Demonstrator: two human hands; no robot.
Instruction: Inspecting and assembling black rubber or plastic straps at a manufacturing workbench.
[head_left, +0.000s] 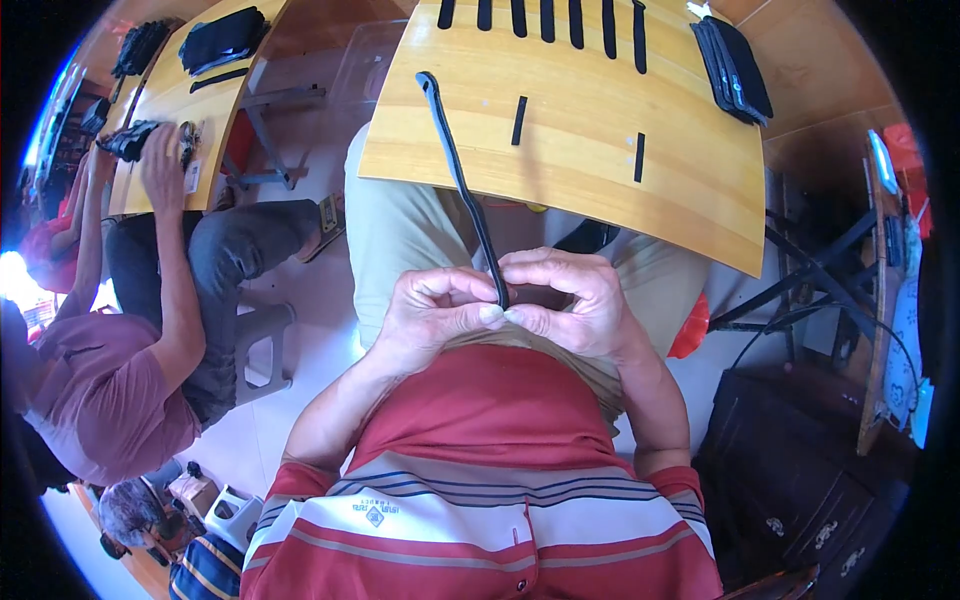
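Observation:
A long, narrow black strap point(463, 186) rises from my fingers and leans left, its far end resting over the table point(580, 130). My left hand point(437, 310) pinches its near end between thumb and fingers. From the other side, my right hand point(570, 297) grips the same end, both thumb tips nearly touching. Two short black strips point(519, 121) lie apart on the wood beyond my hands. Along the table's far side, several longer black strips point(547, 20) are laid out in a row.
A stack of dark fabric pieces point(733, 70) sits at the table's right edge. On the left, a co-worker point(120, 370) handles dark pieces at another table point(165, 110). A grey plastic stool point(265, 345) stands between us. Dark folding legs point(820, 260) and a dark cabinet point(800, 480) are at right.

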